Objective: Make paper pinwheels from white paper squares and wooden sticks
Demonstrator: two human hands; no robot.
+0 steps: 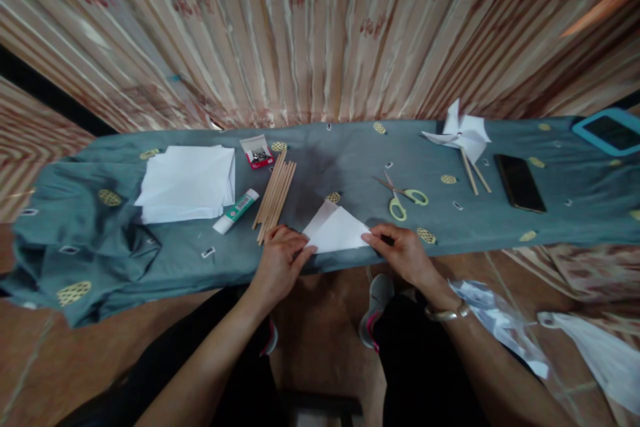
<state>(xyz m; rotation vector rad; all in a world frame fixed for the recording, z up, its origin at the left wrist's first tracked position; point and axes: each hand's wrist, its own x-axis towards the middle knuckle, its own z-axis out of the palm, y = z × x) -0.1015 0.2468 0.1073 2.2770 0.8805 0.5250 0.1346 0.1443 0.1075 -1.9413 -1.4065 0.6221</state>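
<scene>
A folded sheet of white paper [337, 228] lies at the near edge of the cloth-covered table, its two layers forming a rough triangle. My left hand [283, 257] pinches its left corner between thumb and fingers. At the right corner, my right hand [400, 247] grips the paper the same way. Just left of the paper lie several thin wooden sticks [276, 193]. Scissors [400, 195] with light green handles rest beyond my right hand, blades partly apart. A green and white glue stick [236, 211] lies left of the sticks.
A stack of white paper [187, 180] sits on the left, near an open red box [258, 152] of small metal pieces. On the right are white paper pinwheels [465, 137] on sticks, a black phone [520, 183] and a blue-framed tablet [613, 132]. A curtain [320, 33] hangs behind.
</scene>
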